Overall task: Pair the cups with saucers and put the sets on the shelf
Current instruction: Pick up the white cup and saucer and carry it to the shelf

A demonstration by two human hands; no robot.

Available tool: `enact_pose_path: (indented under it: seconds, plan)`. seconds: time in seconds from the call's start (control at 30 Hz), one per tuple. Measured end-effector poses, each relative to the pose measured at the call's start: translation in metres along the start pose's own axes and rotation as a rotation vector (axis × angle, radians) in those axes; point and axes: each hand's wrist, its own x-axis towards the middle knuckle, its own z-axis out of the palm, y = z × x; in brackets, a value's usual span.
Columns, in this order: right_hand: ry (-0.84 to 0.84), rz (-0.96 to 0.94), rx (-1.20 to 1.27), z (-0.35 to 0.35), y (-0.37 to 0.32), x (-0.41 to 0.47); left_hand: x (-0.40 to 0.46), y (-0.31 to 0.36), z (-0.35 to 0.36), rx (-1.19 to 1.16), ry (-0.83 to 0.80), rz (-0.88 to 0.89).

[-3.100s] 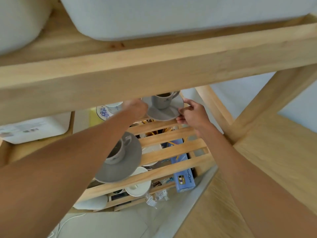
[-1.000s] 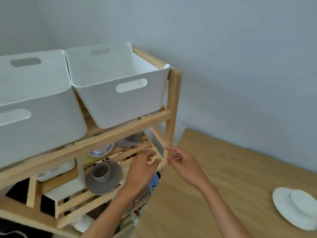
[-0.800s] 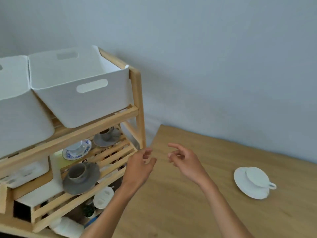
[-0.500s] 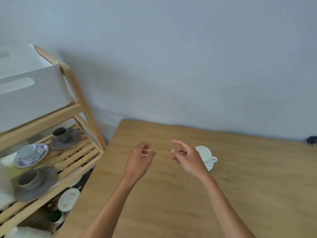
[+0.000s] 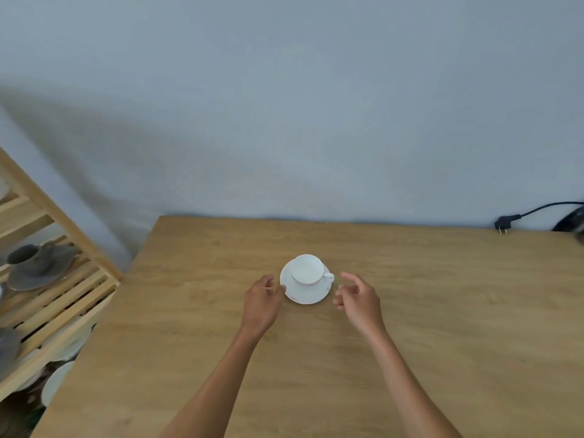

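Head view, item record: I log one white cup (image 5: 307, 269) seated upside-down, as far as I can tell from its closed pale top, on a white saucer (image 5: 308, 294), the pair standing on the wooden table (image 5: 442, 327) towards the far edge, roughly midway along it and well apart from both side edges. Cup: glossy, glazed ceramic by the look of it, round, with a small loop handle pointing right. Saucer: same white glaze, shallow, circular, rim slightly raised. Table: pale oak-toned board, matt, visible grain, hard flat surface. My left hand (image 5: 260, 303) sits just beside the saucer's left rim, fingers loosely curled and parted, holding nothing; whether a fingertip touches the rim I cannot tell. My right hand (image 5: 358, 300) is near the saucer's right side, spread loosely, likewise holding nothing and clear of the handle. Step in hand, as I judge it: reaching for this set, already paired, to carry it to the shelf (image 5: 57, 279) at the left edge of view, a slatted light-wood rack where a grey cup and saucer (image 5: 34, 263) stand on an upper tier. Next move calls for both hands sliding under or pinching opposite rims of the saucer and lifting level, since the smooth glaze would let the cup slip if tilted. Also noted: a black power plug (image 5: 505, 223) and cord at the far right corner of the table, clear of the work.
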Motion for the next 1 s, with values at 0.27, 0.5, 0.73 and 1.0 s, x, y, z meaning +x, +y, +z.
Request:
enact_pose_path:
  seconds: [0.27,0.5,0.73,1.0]
  plan:
    - [-0.119,0.052,-0.139,0.024,0.008,0.028,0.022,-0.003,0.023,0.024,-0.005,-0.005]
    - [-0.1,0.037,-0.113,0.029,0.018,0.039,0.027,-0.007,0.028,0.048,0.02,0.062]
    - [-0.128,0.038,-0.016,0.036,0.015,0.04,0.019,-0.012,0.017,-0.029,0.067,0.022]
    - [-0.208,-0.03,0.021,0.07,-0.023,0.023,0.013,-0.017,-0.039,-0.116,0.183,0.032]
